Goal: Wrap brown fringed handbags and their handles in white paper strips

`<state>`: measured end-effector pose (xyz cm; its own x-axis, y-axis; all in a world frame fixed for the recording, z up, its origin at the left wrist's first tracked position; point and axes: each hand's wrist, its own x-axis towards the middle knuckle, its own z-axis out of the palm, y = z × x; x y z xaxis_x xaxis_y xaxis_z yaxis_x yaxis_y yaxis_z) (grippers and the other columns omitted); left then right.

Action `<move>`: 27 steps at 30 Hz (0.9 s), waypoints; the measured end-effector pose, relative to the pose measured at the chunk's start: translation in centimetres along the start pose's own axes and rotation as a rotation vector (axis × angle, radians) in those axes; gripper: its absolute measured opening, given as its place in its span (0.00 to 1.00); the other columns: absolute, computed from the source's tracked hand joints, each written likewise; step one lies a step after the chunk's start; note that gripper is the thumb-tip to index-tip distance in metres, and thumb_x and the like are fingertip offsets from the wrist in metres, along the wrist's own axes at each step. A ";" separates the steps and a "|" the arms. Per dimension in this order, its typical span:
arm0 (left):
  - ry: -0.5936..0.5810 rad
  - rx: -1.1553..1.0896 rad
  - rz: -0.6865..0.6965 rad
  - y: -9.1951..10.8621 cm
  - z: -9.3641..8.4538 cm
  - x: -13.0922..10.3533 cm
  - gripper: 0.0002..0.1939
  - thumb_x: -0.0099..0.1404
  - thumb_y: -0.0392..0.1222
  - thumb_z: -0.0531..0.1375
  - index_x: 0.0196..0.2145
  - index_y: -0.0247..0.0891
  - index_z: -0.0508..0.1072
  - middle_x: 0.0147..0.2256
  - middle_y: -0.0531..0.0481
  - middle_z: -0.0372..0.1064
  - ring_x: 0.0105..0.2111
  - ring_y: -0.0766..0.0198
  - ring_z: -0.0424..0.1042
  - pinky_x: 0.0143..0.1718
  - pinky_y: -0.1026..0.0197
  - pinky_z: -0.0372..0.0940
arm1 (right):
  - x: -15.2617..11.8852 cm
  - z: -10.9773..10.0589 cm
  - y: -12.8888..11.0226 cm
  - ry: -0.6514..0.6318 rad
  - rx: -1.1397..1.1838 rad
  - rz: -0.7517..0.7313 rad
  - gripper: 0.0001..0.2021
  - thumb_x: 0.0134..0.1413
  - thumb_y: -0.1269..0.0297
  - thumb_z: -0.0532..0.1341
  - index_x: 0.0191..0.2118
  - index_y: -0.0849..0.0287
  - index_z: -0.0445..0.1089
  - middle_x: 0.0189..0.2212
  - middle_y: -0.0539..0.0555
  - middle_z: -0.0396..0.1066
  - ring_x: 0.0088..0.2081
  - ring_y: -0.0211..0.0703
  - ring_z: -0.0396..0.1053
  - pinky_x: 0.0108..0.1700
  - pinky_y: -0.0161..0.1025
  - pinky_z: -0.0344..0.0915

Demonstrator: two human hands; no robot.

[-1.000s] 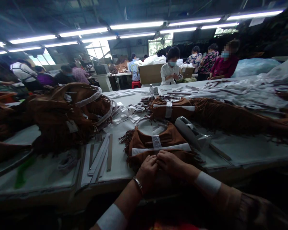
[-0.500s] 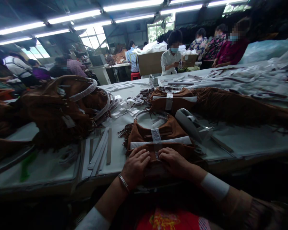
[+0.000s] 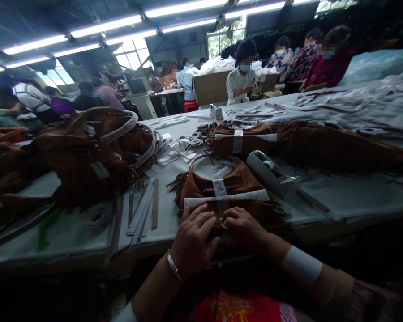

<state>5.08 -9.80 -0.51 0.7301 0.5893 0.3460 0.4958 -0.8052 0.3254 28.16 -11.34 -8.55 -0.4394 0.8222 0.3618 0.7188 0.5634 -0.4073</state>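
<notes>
A brown fringed handbag (image 3: 195, 185) lies at the table's front edge, its wrapped handle away from me. Across it runs a white paper strip (image 3: 242, 196), and a clear tape band (image 3: 220, 190) crosses the strip from top to bottom. My left hand (image 3: 195, 237) rests on the bag's near left part, fingers stretched out and lying flat. My right hand (image 3: 246, 229) is at the lower end of the tape, its fingers curled and pinched together there. The fingertips partly hide the tape's end.
A grey tape dispenser (image 3: 267, 172) stands right of the bag. Behind lies another taped handbag (image 3: 221, 144); brown fringed bags (image 3: 77, 156) are heaped at left. Flat strips (image 3: 143, 212) lie left of my hands. Across the table a person in white (image 3: 237, 85) handles something small.
My left hand has shifted slightly forward and its thumb has come away to the side. My right hand stays at the tape's lower end, with its fingers more curled.
</notes>
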 end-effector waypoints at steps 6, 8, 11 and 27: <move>0.049 -0.207 0.091 -1.7 6.9 2.0 0.25 0.67 0.37 0.57 0.61 0.36 0.64 0.52 0.38 0.70 0.52 0.55 0.71 0.53 0.53 0.71 | -0.7 0.1 -0.2 0.049 0.039 0.009 0.12 0.58 0.69 0.62 0.48 0.60 0.72 0.46 0.60 0.73 0.47 0.50 0.67 0.51 0.49 0.66; 0.072 -0.192 0.088 -2.6 8.0 1.6 0.20 0.69 0.37 0.55 0.58 0.37 0.68 0.48 0.40 0.71 0.48 0.57 0.73 0.50 0.54 0.72 | -1.1 -0.1 -0.3 0.043 0.069 -0.018 0.13 0.58 0.70 0.61 0.49 0.59 0.72 0.48 0.61 0.73 0.50 0.50 0.67 0.53 0.49 0.66; 0.070 -0.204 0.106 -3.1 8.0 1.0 0.14 0.69 0.36 0.54 0.50 0.37 0.72 0.45 0.42 0.73 0.44 0.60 0.73 0.48 0.56 0.72 | -1.8 -0.1 -0.3 0.098 0.102 -0.031 0.14 0.59 0.74 0.57 0.50 0.58 0.72 0.49 0.60 0.73 0.51 0.49 0.68 0.54 0.49 0.67; 0.045 -0.211 0.222 -3.5 7.6 0.6 0.07 0.68 0.40 0.58 0.38 0.38 0.76 0.38 0.45 0.73 0.45 0.58 0.71 0.48 0.54 0.70 | -2.9 -1.5 0.3 0.013 0.029 -0.069 0.11 0.58 0.76 0.57 0.41 0.57 0.74 0.49 0.58 0.74 0.50 0.48 0.68 0.52 0.47 0.69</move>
<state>7.40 -7.17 -8.14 0.7857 0.4063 0.4665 0.2143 -0.8862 0.4108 30.50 -13.63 -8.44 -0.4803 0.7802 0.4007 0.6712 0.6210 -0.4048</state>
